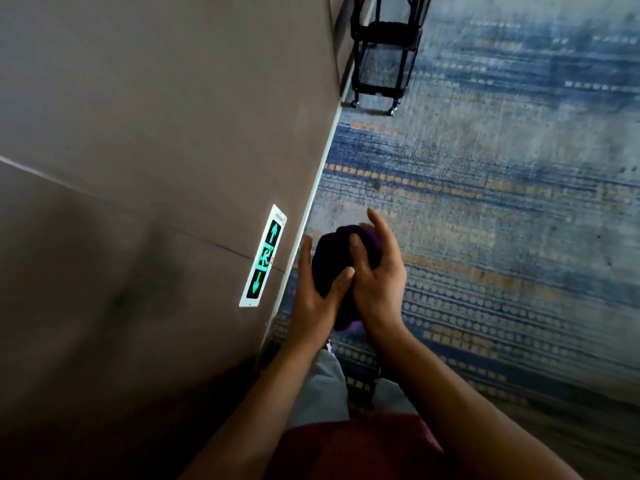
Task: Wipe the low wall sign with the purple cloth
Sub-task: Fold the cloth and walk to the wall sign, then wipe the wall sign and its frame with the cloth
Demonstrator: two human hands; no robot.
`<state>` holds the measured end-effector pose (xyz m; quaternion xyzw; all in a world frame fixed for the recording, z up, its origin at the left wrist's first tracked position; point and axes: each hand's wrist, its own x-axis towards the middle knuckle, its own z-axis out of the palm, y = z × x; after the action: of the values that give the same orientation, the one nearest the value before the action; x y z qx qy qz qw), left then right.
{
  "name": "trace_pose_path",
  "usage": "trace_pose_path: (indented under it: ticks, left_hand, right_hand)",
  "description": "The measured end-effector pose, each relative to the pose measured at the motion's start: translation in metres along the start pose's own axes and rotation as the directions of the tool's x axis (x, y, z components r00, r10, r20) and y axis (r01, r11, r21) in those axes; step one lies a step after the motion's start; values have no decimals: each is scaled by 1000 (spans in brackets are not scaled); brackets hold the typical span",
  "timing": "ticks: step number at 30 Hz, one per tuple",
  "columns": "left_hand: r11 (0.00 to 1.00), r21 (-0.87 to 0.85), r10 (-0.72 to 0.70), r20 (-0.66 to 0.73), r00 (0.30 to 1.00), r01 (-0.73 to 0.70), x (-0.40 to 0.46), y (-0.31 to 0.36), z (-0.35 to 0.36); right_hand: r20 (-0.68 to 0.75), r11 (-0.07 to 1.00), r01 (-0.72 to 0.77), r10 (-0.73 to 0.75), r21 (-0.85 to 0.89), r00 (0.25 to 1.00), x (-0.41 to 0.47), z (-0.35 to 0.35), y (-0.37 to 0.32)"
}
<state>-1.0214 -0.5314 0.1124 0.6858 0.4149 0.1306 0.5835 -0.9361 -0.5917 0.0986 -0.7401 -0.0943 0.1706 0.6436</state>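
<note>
Two hands are bunching the purple cloth [341, 258] in mid-air above the carpet [485, 202], just beside the wall. Left hand [317, 289] is cupping it from the wall side, thumb pressing on top; right hand [375, 271] is curling over it, index finger sticking out straight. Glowing green exit sign [263, 258] is sitting low on the brown wall [156, 133], near the baseboard, untouched, apart from the cloth. Step looks like prepping the cloth; wiping not started. Next move probably needs one hand carrying the wad left onto the sign face. Black wheeled cart [384, 53] is standing further along the wall.
</note>
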Motion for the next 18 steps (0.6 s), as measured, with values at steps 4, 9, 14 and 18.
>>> trace_pose_path:
  ticks: [4, 9, 14, 18]
  left_hand:
    - [999, -11, 43, 2, 999, -43, 27, -16, -18]
    - [985, 149, 90, 22, 996, -92, 68, -56, -67]
    - [977, 211, 40, 28, 999, -45, 77, -101, -116]
    - [960, 281, 4, -45, 999, 9, 73, -124, -132]
  right_hand:
    - [-11, 997, -56, 55, -52, 998, 7, 24, 19]
    - [26, 964, -24, 32, -265, 999, 16, 64, 51]
    - [162, 963, -32, 78, -269, 984, -4, 95, 87]
    - [234, 951, -94, 167, -294, 958, -34, 114, 102]
